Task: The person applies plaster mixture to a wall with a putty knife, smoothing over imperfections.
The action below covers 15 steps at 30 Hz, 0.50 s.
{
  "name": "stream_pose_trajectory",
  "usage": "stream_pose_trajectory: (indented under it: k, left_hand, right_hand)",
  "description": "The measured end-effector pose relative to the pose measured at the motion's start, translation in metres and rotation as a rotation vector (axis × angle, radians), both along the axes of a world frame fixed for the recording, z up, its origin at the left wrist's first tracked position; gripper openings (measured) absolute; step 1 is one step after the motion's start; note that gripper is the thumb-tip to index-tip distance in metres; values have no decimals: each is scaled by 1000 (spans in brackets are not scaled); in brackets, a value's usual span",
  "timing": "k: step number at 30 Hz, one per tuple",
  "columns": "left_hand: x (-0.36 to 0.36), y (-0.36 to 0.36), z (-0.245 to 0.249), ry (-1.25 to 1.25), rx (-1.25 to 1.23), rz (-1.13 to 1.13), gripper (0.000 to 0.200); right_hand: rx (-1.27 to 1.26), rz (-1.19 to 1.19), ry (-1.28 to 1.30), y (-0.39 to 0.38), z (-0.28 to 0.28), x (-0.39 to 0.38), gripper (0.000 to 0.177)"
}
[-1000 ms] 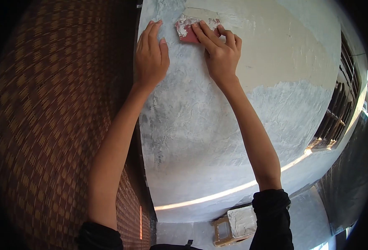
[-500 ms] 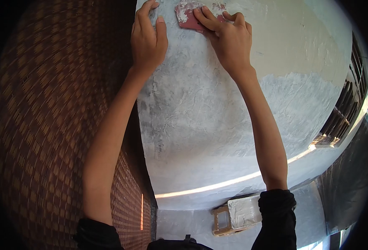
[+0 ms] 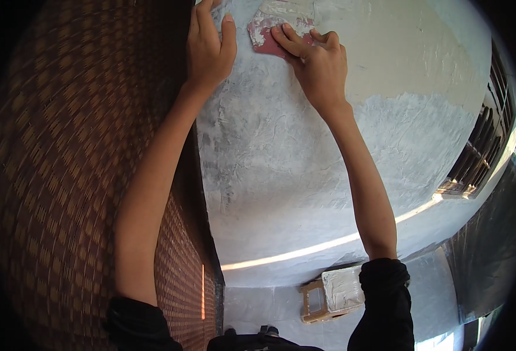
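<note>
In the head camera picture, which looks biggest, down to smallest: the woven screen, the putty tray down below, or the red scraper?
1. woven screen, by far.
2. putty tray.
3. red scraper, partly hidden under the right hand.
The tray sits farther from the camera, so the order of the last two is unsure.

One head-worn camera looks forward and down, close to a plastered wall [image 3: 281, 164]; wide fisheye view, edges rounded dark.

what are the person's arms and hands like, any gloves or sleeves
No gloves: the left hand and right hand are bare, with no rings or watch visible. Both forearms are bare too; black sleeves are pushed up to about the elbows.
</note>
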<state>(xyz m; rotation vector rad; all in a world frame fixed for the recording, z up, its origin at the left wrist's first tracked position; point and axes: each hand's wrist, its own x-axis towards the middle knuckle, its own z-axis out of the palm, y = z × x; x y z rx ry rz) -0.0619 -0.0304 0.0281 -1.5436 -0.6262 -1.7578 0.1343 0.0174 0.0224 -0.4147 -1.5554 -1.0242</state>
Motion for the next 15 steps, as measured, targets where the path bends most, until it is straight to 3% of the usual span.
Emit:
stream_pose_trajectory:
  k: [4, 7, 13, 15]
  left_hand:
    - [0, -4, 0, -11, -94, 3, 48]
    - [-4, 2, 2, 63, 126, 74, 40]
    - [-5, -11, -11, 79, 11, 74, 40]
    - [-7, -12, -4, 73, -15, 90, 39]
  right_hand:
    - [-81, 36, 28, -9, -22, -1, 36]
    - [-143, 36, 26, -17, -48, 0, 41]
    - [-326, 74, -84, -48, -98, 21, 46]
    - [-408, 201, -31, -64, -80, 36, 42]
